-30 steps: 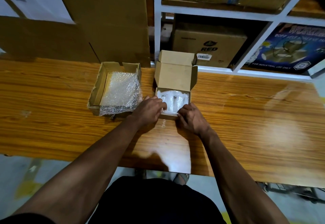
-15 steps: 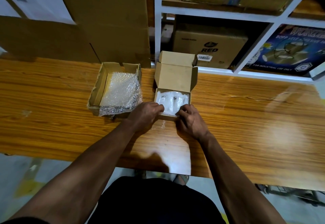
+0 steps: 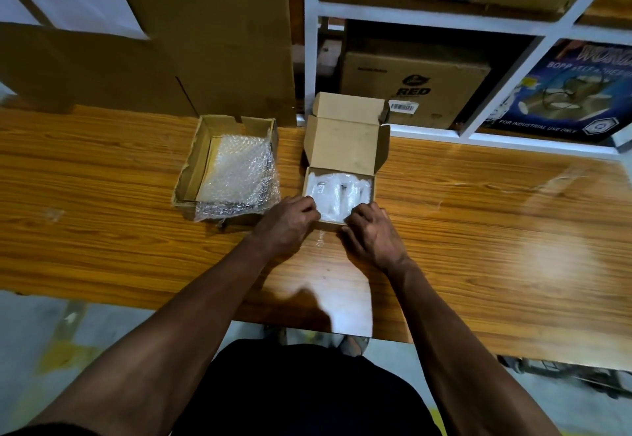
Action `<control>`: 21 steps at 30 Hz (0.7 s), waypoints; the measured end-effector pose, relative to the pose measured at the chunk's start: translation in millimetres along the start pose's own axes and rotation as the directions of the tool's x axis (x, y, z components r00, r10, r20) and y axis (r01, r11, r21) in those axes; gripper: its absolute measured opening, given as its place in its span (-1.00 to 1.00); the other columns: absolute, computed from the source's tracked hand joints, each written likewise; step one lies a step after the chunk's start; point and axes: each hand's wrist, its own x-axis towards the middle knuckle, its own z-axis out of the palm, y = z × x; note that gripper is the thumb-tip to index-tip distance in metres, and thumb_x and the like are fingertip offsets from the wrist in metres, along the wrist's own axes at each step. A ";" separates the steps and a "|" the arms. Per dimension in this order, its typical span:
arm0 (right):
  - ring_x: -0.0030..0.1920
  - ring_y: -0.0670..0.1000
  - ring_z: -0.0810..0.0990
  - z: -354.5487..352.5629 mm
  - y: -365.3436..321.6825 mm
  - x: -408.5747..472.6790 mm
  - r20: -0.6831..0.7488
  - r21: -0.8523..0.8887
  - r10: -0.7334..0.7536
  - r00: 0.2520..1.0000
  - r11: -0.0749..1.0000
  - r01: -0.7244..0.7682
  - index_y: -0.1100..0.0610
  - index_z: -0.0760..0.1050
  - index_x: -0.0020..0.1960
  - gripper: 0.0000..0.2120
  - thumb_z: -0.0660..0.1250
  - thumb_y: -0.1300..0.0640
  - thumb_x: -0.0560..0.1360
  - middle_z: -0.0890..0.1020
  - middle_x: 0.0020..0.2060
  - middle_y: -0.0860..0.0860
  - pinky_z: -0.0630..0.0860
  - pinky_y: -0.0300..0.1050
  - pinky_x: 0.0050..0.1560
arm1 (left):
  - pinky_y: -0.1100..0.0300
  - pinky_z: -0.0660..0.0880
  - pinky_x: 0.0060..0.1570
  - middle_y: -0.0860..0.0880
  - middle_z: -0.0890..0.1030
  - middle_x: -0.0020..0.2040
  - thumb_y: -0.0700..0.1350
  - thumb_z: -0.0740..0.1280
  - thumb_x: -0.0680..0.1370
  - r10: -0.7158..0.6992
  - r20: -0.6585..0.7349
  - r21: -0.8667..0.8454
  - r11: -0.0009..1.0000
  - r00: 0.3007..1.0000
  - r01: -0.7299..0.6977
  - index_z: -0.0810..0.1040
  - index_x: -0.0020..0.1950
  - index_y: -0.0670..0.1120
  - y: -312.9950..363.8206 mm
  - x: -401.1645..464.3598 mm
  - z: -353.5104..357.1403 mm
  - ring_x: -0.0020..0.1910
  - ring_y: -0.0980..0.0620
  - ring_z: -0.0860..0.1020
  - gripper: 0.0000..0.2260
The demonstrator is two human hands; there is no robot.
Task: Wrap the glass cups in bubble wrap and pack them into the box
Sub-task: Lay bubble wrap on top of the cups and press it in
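Hands meet at the near wall of the small box [image 3: 345, 148]: left hand [image 3: 285, 222] and right hand [image 3: 371, 230] both curl onto it, wrapped cups [image 3: 337, 193] lying just beyond the fingertips, mid-table.

Work surface [image 3: 478, 237]: long wood-grain top with a glossy finish, showing bright glare patches on its right half. Behind it, a white shelving unit [image 3: 427, 17] holds brown cartons; one carton [image 3: 415, 88] is printed "RED", and a dark blue printed box [image 3: 567, 93] stands to its right. Large flat cardboard sheets [image 3: 212, 35] lean upright at rear left. Grey floor [image 3: 44, 333] below, with worn yellow marks.
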 end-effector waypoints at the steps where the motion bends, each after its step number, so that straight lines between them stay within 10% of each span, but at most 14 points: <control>1: 0.04 0.07 0.46 1.2 0.5 0.5 -0.002 -0.007 -0.001 1.000 1.000 0.001 0.13 0.57 0.06 -0.75 0.26 -0.04 0.68 0.55 0.01 0.07 0.43 0.07 0.05 | -0.03 0.52 -0.02 -0.06 0.56 0.05 -0.18 0.31 0.55 0.007 0.003 0.015 1.000 1.000 -0.008 0.66 0.08 -0.12 -0.2 0.2 -0.5 0.03 -0.10 0.53 -0.83; 21: 0.02 0.07 0.48 2.4 -4.5 -1.1 -0.021 -0.212 0.101 0.995 0.972 -0.103 0.04 0.57 -0.03 -0.59 0.11 -0.20 0.70 0.64 -0.11 0.02 0.33 0.07 0.04 | -0.05 0.34 0.06 0.00 0.50 0.05 0.14 0.26 0.63 -0.073 0.095 0.187 0.981 0.993 0.054 0.68 0.05 0.03 13.4 13.4 -7.2 0.12 -0.04 0.45 -0.73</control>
